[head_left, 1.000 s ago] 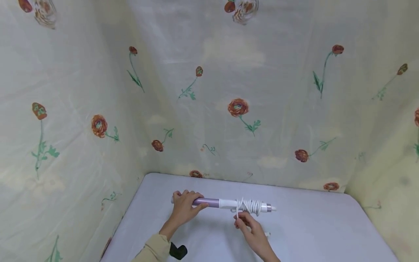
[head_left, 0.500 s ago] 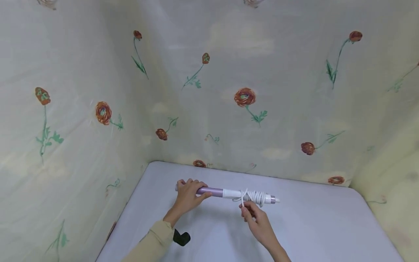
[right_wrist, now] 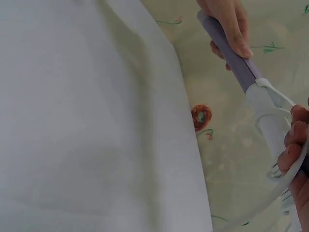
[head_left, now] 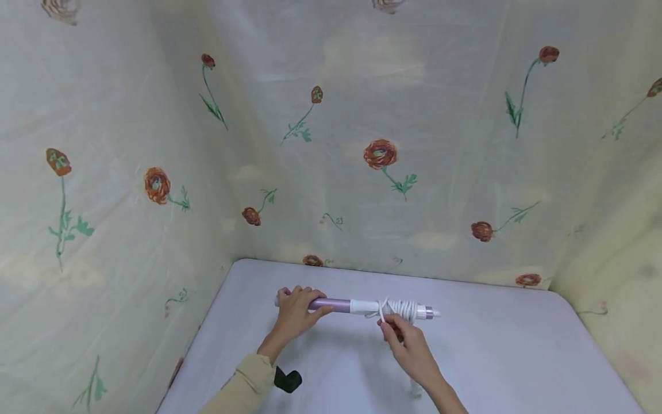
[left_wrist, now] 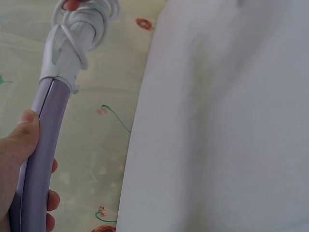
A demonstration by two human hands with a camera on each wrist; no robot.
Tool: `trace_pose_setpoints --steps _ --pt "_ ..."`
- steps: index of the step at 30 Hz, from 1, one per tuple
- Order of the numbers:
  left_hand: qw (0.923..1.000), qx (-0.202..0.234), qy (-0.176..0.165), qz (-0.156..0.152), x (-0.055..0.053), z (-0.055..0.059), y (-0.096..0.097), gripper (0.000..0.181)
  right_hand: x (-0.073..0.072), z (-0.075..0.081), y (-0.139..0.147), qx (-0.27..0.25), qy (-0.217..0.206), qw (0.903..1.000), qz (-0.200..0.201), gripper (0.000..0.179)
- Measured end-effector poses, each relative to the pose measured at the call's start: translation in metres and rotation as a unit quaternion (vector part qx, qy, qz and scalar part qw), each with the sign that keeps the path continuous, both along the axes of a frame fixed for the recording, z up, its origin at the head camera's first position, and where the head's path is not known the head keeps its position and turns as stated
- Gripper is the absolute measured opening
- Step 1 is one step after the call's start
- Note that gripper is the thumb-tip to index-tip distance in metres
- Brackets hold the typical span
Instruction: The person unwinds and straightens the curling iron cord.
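Observation:
A slim hair styling iron with a purple barrel (head_left: pixel 336 305) and white handle (head_left: pixel 364 307) is held level above the white table. My left hand (head_left: pixel 301 310) grips the purple end, thumb along its slit side, fingers curled underneath in the left wrist view. White cord (head_left: pixel 401 309) is wound in several loops round the handle, with a looser crossing loop nearest the barrel. Below that loop, my right hand (head_left: pixel 408 345) pinches the cord between thumb and fingers. In the right wrist view, a free length of cord (right_wrist: pixel 270 203) trails past the fingers (right_wrist: pixel 297 133).
The white table (head_left: pixel 491 345) meets flower-printed cloth walls (head_left: pixel 439 172) at the back and sides. A black object (head_left: pixel 287 380) shows beside the left sleeve (head_left: pixel 248 379). Something white (head_left: pixel 416 388) hangs or lies partly behind the right forearm.
My right hand has risen slightly closer to the handle, with less cord showing between the fingers and the loops. The left hand keeps its grip; the head view has shifted.

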State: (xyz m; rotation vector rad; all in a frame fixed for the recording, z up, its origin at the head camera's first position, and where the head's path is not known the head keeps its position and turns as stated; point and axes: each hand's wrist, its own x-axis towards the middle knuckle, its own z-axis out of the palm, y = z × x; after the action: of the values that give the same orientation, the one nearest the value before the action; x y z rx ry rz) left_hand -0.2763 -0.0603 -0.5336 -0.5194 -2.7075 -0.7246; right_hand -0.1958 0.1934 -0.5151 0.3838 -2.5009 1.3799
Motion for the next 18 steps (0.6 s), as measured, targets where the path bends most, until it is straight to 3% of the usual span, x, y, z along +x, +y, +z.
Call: trace_pose_setpoints --steps 7,18 --pt "1.0000 0.004 -0.001 -0.003 -0.002 0.003 0.001 0.040 -0.006 0.012 0.004 0.060 0.062 0.9963 -0.005 0.005" --pt "0.9998 -0.014 0.001 -0.012 0.002 0.005 -0.003 0.039 -0.011 0.034 0.010 0.151 0.073 0.9858 0.009 0.004"
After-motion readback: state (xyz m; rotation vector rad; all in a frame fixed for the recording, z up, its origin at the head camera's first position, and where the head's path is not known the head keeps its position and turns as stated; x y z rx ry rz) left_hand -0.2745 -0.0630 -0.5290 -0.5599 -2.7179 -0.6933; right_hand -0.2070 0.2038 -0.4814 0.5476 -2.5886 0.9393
